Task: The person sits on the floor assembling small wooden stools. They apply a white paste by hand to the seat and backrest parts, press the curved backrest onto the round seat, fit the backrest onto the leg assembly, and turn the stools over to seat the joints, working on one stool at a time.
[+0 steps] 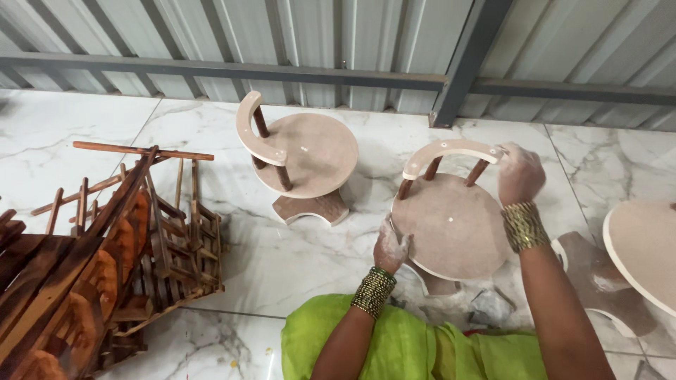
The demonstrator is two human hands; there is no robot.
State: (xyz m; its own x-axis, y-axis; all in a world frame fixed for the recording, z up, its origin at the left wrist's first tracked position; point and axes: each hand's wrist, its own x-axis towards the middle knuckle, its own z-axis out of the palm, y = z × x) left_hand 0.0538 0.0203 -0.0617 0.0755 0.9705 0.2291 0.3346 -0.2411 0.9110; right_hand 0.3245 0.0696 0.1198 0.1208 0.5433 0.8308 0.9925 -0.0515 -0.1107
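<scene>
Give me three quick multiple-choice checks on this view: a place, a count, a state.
1. Where is the right hand?
A. on the curved backrest end
B. on the floor
C. on the dark rack

2. How many spindles carry that backrest?
A. one
B. three
C. five

3. How does the far small chair stand?
A. upright
B. upside down
C. in pieces

A: its fingers close over the backrest's right end.
B: three brown posts show.
A: its round seat faces up on its base.

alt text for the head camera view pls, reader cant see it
A person's left hand grips the rim of a small round-seated wooden chair while the right hand holds its pale curved backrest. A matching finished chair stands behind on the white marble floor, dark wooden racks at left.
</scene>
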